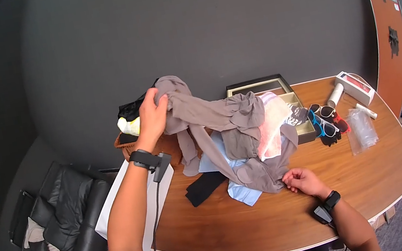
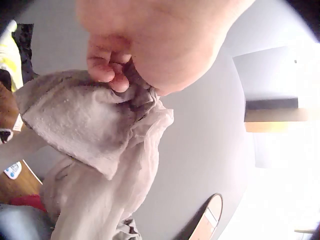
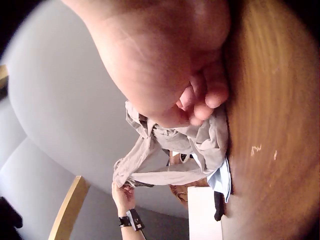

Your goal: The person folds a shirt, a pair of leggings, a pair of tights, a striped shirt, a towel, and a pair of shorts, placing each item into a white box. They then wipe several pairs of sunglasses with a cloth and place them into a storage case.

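A thin taupe-grey garment (image 1: 209, 108) stretches in long folds from the back left of the table toward the front right. My left hand (image 1: 154, 114) grips one bunched end of it, raised in front of the wall; the left wrist view shows the cloth (image 2: 85, 120) hanging from the curled fingers. Low over the tabletop, my right hand (image 1: 303, 182) pinches the garment's near edge at the fingertips. Its other fingers (image 3: 202, 110) are curled in the right wrist view. Beneath the garment lie a light blue cloth (image 1: 244, 195), a pink-and-white towel (image 1: 271, 119) and a black cloth (image 1: 203, 188).
A brown basket (image 1: 123, 143) with clothes stands at the back left, beside a white box (image 1: 159, 207). Right of the pile are a divided box (image 1: 289, 97), several sunglasses (image 1: 329, 128), a clear plastic bag (image 1: 361, 130) and a white carton (image 1: 355, 89). A black sofa (image 1: 75, 215) is at left.
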Demonstrator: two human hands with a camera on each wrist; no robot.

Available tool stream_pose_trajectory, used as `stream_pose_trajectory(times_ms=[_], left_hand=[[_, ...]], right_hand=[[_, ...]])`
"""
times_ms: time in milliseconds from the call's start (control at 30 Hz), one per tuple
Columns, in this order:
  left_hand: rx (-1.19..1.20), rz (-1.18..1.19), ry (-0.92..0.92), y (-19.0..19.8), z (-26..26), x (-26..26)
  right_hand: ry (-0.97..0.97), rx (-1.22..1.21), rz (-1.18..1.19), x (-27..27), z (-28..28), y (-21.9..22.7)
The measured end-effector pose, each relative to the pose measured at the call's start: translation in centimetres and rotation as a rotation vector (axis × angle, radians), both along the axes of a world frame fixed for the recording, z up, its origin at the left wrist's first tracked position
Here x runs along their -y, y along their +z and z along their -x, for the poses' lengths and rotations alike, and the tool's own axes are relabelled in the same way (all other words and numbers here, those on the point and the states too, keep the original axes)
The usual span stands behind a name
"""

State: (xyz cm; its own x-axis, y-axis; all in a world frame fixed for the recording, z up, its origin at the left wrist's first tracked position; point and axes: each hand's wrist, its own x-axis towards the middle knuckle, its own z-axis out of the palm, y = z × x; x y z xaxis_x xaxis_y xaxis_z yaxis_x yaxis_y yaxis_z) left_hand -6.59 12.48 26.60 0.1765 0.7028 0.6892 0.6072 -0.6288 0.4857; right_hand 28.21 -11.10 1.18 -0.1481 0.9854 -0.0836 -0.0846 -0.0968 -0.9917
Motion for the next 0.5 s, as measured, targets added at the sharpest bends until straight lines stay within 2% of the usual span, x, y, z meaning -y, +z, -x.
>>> stream_pose_trajectory(times_ms=[100,167,200,267,300,367,433,500], left_hand=[[0.106,0.037,-0.105,-0.4,-3.1,1.3],[0.249,0.228,-0.248,-1.0,-5.1,3.0],[0.084,0.242,-0.358,-3.0,-5.1,1.5],[-0.208,0.142,-0.366,-7.1,-5.4,1.0],[-0.244,0.166,-0.391,-9.1,-5.8,1.4],[-0.186,0.271,-0.402,-10.6,-6.8,4.5],[-0.136,0.462,-0.546,-11.6,-7.8,7.4],[-0.194,0.534,-0.587,-13.4,-8.7,8.9]], right_hand=[[-0.027,0.031,-0.002,0.3,0.1,0.2],[-0.036,0.005,-0.026,0.1,0.0,-0.1],[-0.045,0.01,-0.022,0.1,0.0,-0.2],[-0.029,-0.01,-0.04,0.1,0.1,-0.2],[-0.037,-0.007,-0.036,0.2,0.1,-0.2],[0.045,0.004,-0.113,0.3,0.2,-0.2],[0.057,0.039,-0.07,0.5,0.4,0.6],[0.071,0.087,-0.023,0.8,0.7,1.0]])
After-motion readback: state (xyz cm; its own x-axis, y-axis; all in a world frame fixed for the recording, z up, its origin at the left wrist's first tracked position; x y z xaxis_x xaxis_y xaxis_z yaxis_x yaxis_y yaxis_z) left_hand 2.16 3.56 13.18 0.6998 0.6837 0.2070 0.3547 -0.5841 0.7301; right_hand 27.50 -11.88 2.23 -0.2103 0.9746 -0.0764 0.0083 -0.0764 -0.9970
